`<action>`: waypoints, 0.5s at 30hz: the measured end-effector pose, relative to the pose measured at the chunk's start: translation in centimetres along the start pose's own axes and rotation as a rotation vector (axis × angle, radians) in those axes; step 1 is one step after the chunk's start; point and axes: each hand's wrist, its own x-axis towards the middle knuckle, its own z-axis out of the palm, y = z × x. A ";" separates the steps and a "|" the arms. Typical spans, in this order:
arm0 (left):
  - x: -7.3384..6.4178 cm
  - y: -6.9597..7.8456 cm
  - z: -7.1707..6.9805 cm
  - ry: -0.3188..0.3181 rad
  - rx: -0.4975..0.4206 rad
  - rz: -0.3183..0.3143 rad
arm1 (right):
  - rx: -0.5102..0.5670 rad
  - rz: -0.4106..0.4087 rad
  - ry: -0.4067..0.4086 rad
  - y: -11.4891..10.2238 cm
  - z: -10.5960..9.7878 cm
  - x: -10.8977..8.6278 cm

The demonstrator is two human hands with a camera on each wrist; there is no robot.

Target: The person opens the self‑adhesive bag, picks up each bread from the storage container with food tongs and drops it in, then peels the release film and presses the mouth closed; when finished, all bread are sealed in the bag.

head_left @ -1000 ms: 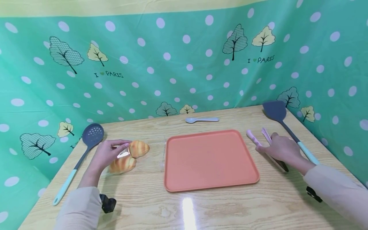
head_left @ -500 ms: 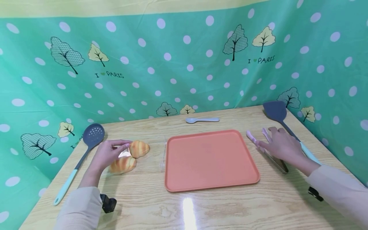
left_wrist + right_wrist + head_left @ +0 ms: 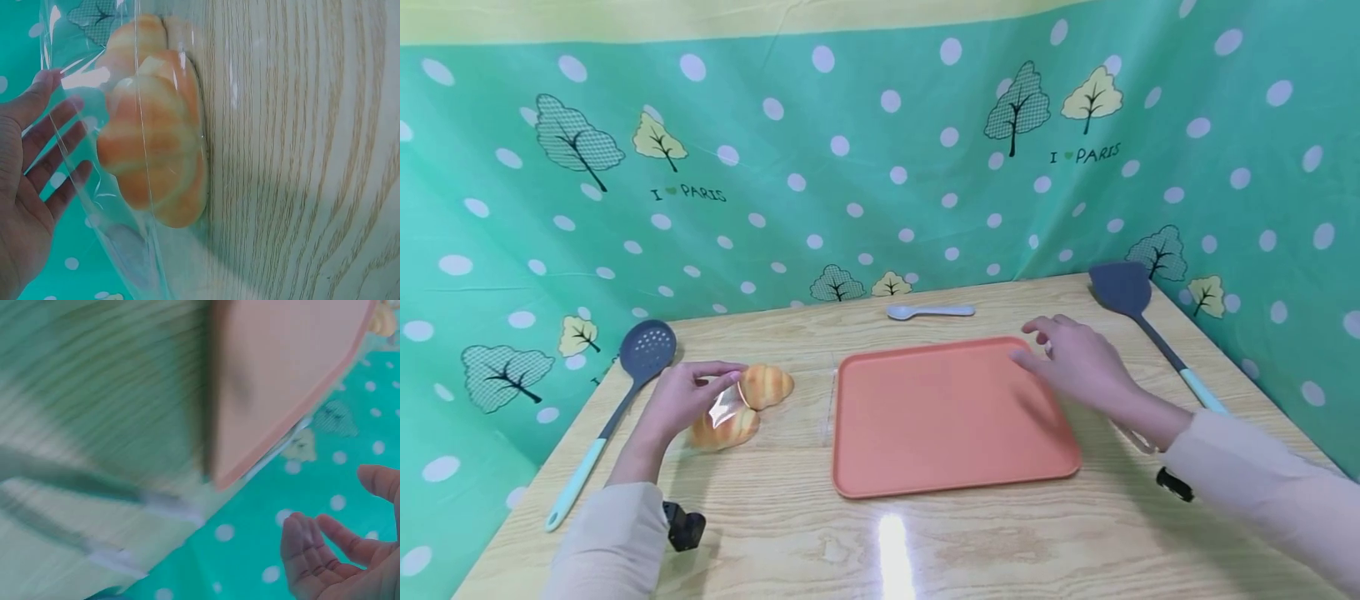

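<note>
My left hand (image 3: pixel 673 406) pinches the edge of a clear plastic bag (image 3: pixel 87 76) between thumb and fingers. Croissant-like bread rolls (image 3: pixel 765 386) lie inside the bag on the wooden table. In the left wrist view they overlap behind the film. My right hand (image 3: pixel 1078 362) is over the right rim of the pink tray (image 3: pixel 940 417), fingers loosely bent and holding nothing. Under that forearm lie tongs (image 3: pixel 1131 437), mostly hidden in the head view. Blurred in the right wrist view, their two lilac tips (image 3: pixel 172 507) stand apart.
A slotted dark-blue skimmer (image 3: pixel 647 350) lies at the left side of the table. Along the right side is a dark-blue turner (image 3: pixel 1122 287) with a mint handle. Behind the tray rests a small pale spoon (image 3: pixel 931 312). A green dotted curtain (image 3: pixel 865 167) encloses the back and sides.
My right hand has let go of the tongs and moved up and left to the tray's right rim. The tongs stay on the table. My left hand keeps its pinch on the bag.
</note>
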 end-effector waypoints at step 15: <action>0.0 0.3 -0.2 0.000 0.014 0.020 | 0.232 -0.142 -0.051 -7.2 3.4 2.4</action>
